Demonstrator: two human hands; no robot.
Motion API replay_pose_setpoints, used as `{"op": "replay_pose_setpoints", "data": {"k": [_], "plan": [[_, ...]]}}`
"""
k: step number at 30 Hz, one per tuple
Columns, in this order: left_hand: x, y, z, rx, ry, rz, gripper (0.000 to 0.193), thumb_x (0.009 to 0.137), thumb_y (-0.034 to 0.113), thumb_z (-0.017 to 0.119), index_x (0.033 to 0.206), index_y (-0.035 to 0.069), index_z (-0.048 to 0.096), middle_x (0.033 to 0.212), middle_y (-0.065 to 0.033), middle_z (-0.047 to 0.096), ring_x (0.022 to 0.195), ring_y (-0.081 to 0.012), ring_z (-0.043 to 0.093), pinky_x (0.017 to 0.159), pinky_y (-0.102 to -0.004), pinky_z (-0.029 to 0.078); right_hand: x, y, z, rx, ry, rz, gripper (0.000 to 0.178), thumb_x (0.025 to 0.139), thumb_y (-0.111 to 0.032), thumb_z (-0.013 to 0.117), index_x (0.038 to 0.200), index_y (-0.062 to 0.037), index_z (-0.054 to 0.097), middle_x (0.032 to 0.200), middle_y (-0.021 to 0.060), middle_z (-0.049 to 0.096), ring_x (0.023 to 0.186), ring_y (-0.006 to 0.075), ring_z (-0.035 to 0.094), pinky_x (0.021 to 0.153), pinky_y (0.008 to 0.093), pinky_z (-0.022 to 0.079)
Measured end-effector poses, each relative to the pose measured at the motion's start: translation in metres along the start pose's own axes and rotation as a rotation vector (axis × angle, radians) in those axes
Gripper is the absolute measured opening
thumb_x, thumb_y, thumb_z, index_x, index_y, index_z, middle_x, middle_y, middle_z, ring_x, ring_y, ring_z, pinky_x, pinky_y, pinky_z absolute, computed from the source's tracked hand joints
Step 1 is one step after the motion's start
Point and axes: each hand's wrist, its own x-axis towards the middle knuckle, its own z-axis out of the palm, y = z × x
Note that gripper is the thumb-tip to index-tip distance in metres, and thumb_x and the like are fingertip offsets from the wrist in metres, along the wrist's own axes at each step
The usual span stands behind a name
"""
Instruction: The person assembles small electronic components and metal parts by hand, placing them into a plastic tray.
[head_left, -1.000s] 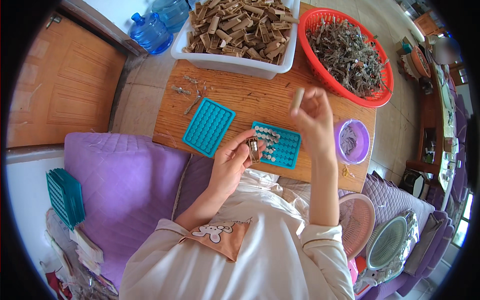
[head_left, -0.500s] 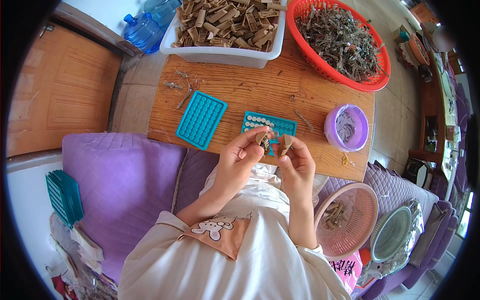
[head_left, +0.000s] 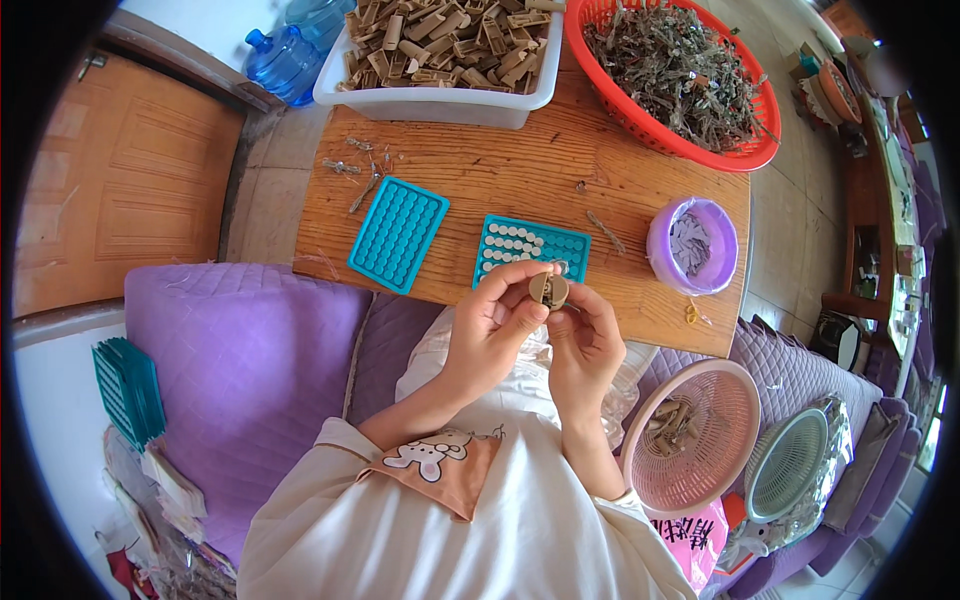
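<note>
Over the table's near edge, my left hand [head_left: 492,325] and my right hand [head_left: 584,345] meet at a small brown plastic casing [head_left: 547,290]. Fingertips of both hands pinch it from either side. Its two halves lie against each other, with a dark gap along the middle; what sits inside is too small to make out. Just beyond my fingers lies a teal tray [head_left: 568,246] of round cups, several of them filled with white discs [head_left: 505,243]. Another teal tray [head_left: 399,235] of the same sort lies to its left.
On the wooden table [head_left: 470,165] stand a white bin [head_left: 430,110] of brown plastic shells, a red basket [head_left: 735,155] of wired parts and a purple tub [head_left: 727,255]. Pink [head_left: 735,440] and green [head_left: 785,470] baskets sit at right on the purple seat. Stacked teal trays [head_left: 128,393] stand left.
The two brown halves, held apart before, are now together. My right hand has come left toward my left hand. The table scene has shifted slightly in view.
</note>
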Motion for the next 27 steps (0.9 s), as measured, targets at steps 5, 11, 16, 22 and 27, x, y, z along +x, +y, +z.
{"op": "replay_pose_setpoints", "data": {"k": [5,11,16,22,27], "plan": [[-0.002,-0.004,0.003,0.025,0.006,0.001,0.035,0.078,0.011,0.058,0.108,-0.002,0.044,0.108,-0.0142,0.051,0.104,-0.0211,0.048,0.090,-0.0325,0.038,0.000,-0.001,-0.004,-0.032,0.010,-0.038,0.023,0.073,0.007,0.057,0.096,0.0030,0.053,0.091,0.0098,0.057,0.081,0.0139,0.056,0.073,0.0249,0.045],[-0.004,-0.008,0.004,0.121,-0.023,0.056,0.034,0.080,0.008,0.055,0.110,-0.001,0.045,0.106,-0.0114,0.052,0.096,-0.0143,0.051,0.083,-0.0253,0.042,0.002,0.004,-0.007,-0.070,-0.011,-0.058,0.023,0.069,0.008,0.059,0.091,0.0024,0.053,0.088,0.0100,0.057,0.078,0.0151,0.057,0.072,0.0257,0.046],[-0.007,-0.013,0.002,0.232,-0.033,0.084,0.045,0.079,0.032,0.055,0.105,-0.003,0.048,0.105,-0.0151,0.053,0.097,-0.0205,0.052,0.085,-0.0302,0.041,0.004,0.003,-0.008,-0.441,-0.249,-0.140,0.020,0.072,0.003,0.056,0.091,0.0019,0.050,0.079,0.0147,0.055,0.070,0.0260,0.058,0.061,0.0300,0.045],[-0.002,-0.014,0.000,0.216,-0.186,0.115,0.055,0.080,0.053,0.040,0.092,0.000,0.049,0.077,-0.0059,0.053,0.084,-0.0189,0.051,0.086,-0.0377,0.037,-0.008,0.017,0.000,-0.408,-0.291,-0.194,0.010,0.079,-0.012,0.048,0.079,-0.0022,0.049,0.068,0.0120,0.054,0.062,0.0293,0.055,0.055,0.0313,0.042],[-0.002,-0.017,-0.001,0.115,-0.169,0.035,0.047,0.083,0.046,0.041,0.094,0.001,0.047,0.077,-0.0038,0.049,0.082,-0.0163,0.048,0.084,-0.0341,0.037,-0.008,0.022,-0.001,-0.470,-0.281,-0.149,0.010,0.080,-0.011,0.047,0.080,-0.0013,0.049,0.069,0.0142,0.055,0.063,0.0314,0.055,0.056,0.0314,0.042]]}}
